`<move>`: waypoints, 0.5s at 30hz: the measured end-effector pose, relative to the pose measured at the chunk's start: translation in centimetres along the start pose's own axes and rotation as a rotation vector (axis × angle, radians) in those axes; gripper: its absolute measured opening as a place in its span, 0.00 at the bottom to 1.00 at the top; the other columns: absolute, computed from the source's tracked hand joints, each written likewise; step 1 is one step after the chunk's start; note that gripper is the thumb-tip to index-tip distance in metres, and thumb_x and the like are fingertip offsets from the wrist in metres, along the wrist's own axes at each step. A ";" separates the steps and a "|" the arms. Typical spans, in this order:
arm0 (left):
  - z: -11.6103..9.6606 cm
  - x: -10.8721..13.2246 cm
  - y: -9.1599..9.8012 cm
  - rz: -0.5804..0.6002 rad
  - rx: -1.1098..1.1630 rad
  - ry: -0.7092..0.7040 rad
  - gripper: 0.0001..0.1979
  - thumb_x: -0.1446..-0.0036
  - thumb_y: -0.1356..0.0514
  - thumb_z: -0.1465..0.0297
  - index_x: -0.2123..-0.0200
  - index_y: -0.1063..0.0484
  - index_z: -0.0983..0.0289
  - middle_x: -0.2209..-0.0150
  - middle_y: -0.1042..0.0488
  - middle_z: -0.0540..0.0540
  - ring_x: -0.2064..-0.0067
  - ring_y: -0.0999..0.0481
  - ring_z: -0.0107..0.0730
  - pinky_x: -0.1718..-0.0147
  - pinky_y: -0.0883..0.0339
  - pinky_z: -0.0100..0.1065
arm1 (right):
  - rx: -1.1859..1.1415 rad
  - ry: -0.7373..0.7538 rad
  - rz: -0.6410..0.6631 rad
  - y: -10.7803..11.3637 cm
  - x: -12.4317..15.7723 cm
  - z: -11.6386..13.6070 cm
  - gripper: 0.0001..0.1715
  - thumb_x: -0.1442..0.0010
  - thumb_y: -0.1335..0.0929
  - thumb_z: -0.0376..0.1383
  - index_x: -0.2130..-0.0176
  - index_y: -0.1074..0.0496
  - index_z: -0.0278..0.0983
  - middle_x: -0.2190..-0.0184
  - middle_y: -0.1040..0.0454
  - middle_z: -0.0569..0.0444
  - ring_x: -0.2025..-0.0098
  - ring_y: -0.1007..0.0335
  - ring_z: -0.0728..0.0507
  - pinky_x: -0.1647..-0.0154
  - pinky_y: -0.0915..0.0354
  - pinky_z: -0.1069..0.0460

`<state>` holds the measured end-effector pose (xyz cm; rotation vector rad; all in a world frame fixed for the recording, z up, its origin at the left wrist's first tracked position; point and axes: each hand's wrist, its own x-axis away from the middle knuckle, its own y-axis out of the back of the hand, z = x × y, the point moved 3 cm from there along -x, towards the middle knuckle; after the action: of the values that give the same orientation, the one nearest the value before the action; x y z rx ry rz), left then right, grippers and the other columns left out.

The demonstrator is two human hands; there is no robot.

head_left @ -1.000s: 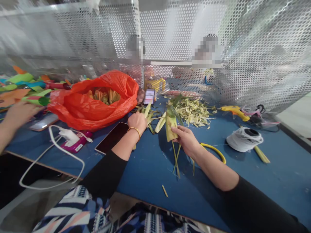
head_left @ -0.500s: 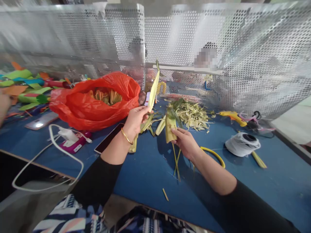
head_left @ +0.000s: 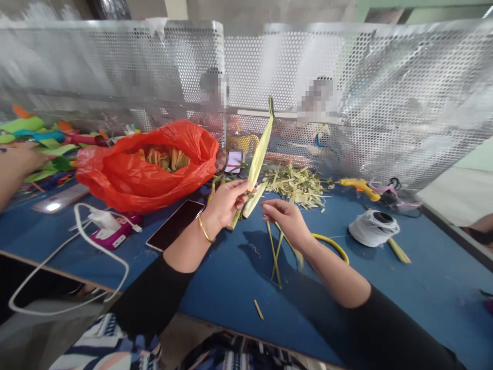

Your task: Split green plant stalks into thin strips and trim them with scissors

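Observation:
My left hand (head_left: 230,201), with a gold bangle at the wrist, pinches the lower end of a long pale yellow-green husk leaf (head_left: 261,154). The leaf stands nearly upright with a darker green tip. To its right, my right hand (head_left: 287,222) is closed, thumb against fingers; whatever it may hold is hidden. Beneath that hand hangs or falls a blurred leaf piece (head_left: 298,258). Crossed thin strips (head_left: 276,257) are below it too. Another husk piece (head_left: 254,200) lies between the hands, and a pile of shredded husk (head_left: 296,185) sits behind them.
An open red plastic bag (head_left: 150,187) with bundled husks stands left, near a phone (head_left: 175,225) and a white cable (head_left: 73,303). Rightward lie a white thread spool (head_left: 365,231), a yellow glue gun (head_left: 358,188) and a yellow loop (head_left: 339,246). Perforated metal panel (head_left: 265,67) stands behind. Another person's hand (head_left: 19,164) is far left.
The broad leaf piece in my right hand has left its fingertips, and a blurred piece now shows below that hand. My left hand's leaf has moved right. The other person's hand reaches further in.

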<state>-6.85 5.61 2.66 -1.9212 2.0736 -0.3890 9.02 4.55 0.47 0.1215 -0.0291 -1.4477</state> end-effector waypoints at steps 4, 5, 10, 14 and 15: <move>1.8 1.7 -2.7 0.124 -0.055 0.089 0.13 0.59 0.30 0.63 0.73 0.24 0.66 0.74 0.27 0.52 0.79 0.39 0.17 0.83 0.52 0.24 | -0.093 0.132 -0.130 1.7 1.1 2.1 0.18 0.55 0.26 0.48 0.70 0.26 0.37 0.76 0.26 0.57 0.72 0.30 0.48 0.66 0.34 0.52; 2.2 2.3 -3.3 0.148 -0.075 0.109 0.13 0.58 0.31 0.62 0.72 0.24 0.66 0.74 0.27 0.51 0.79 0.39 0.18 0.82 0.52 0.25 | -0.123 0.150 -0.140 2.1 1.4 2.6 0.18 0.56 0.26 0.48 0.71 0.26 0.37 0.76 0.25 0.56 0.72 0.30 0.48 0.66 0.34 0.52; 3.6 4.1 -5.7 0.192 -0.208 0.149 0.15 0.56 0.33 0.59 0.70 0.26 0.64 0.70 0.26 0.52 0.75 0.31 0.25 0.79 0.44 0.28 | -0.142 0.147 -0.177 3.9 3.1 2.9 0.17 0.58 0.25 0.45 0.76 0.30 0.37 0.79 0.29 0.58 0.74 0.35 0.49 0.70 0.37 0.52; 3.8 4.5 -6.8 0.096 -0.393 -0.053 0.19 0.66 0.28 0.65 0.72 0.31 0.63 0.75 0.30 0.47 0.72 0.31 0.26 0.73 0.39 0.28 | -0.094 0.101 -0.207 5.1 4.3 1.8 0.15 0.59 0.24 0.43 0.78 0.31 0.37 0.81 0.31 0.59 0.76 0.38 0.50 0.74 0.41 0.53; 4.0 4.6 -7.1 0.108 -0.425 -0.073 0.19 0.67 0.27 0.65 0.74 0.32 0.63 0.77 0.31 0.46 0.74 0.33 0.25 0.73 0.39 0.28 | -0.089 0.086 -0.189 5.2 4.5 1.6 0.16 0.60 0.24 0.43 0.78 0.31 0.37 0.81 0.32 0.60 0.77 0.39 0.50 0.75 0.41 0.54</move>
<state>0.87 0.51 1.58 -1.9906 2.3402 0.1594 14.54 0.56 2.28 0.1162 0.1197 -1.6280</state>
